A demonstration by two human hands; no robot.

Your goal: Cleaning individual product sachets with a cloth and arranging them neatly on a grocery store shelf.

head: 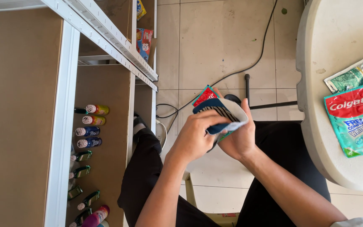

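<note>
At the far left stands a white metal shelf (pixel 64 126) with brown boards, and on its lower board a row of small bottles (pixel 90 126) lies with yellow, pink, blue and green bodies, their caps turned toward the left. Higher up in the shelf, near the top of the view, sit blue and red boxes (pixel 143 42). Between the shelf and the middle, the person's legs in black trousers (pixel 141 180) reach down over a pale tiled floor (pixel 215 46), across which a black cable (pixel 248 67) runs. In the middle, both hands meet over the floor: the left hand (pixel 194 138) has its fingers curled onto the front of a small stack of flat packets (pixel 217 111), and the right hand (pixel 240 136) grips the same stack from behind, thumb up along its edge. The front packet is dark blue with a striped panel, and a red and teal one pokes out behind it. To the right, well apart from the hands, a pale round counter (pixel 328 84) carries a large teal and red sachet (pixel 356 120) and a green foil sachet (pixel 351 75) just above it.
</note>
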